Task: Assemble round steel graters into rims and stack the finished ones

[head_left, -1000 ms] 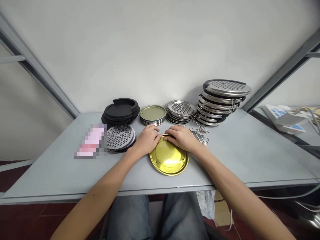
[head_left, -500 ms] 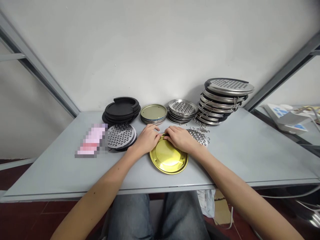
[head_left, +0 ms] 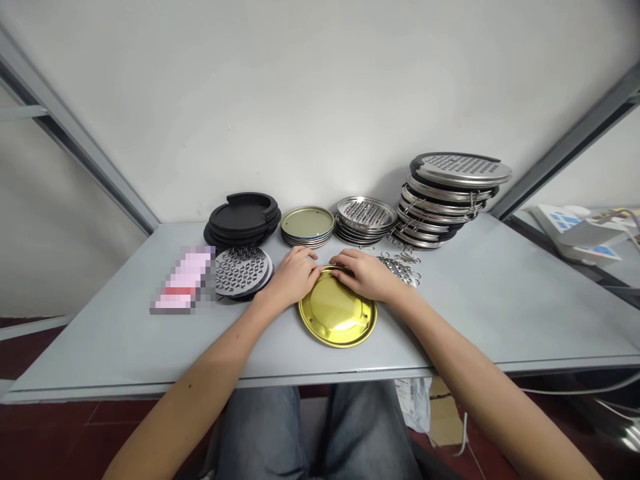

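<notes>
A round gold metal lid (head_left: pixel 337 316) lies flat on the grey table (head_left: pixel 500 300) near its front edge. My left hand (head_left: pixel 293 275) rests on the lid's far left rim, fingers curled and pressed on it. My right hand (head_left: pixel 364 273) sits on the far right rim, its fingers also curled against the edge. The fingertips of both hands nearly meet at the far side of the lid. Whether anything small lies under the fingers is hidden.
Along the wall stand a stack of black discs (head_left: pixel 243 219), a stack of gold-lined lids (head_left: pixel 307 226), a stack of steel grater discs (head_left: pixel 364 219) and a tall stack of grater assemblies (head_left: pixel 447 197). A perforated disc (head_left: pixel 241 271), metal rings (head_left: pixel 403 267) and a blurred pink item (head_left: pixel 183 280) lie nearby.
Both hands stay on the far rim of the gold lid with only slight finger shifts. The view has tilted a little.
</notes>
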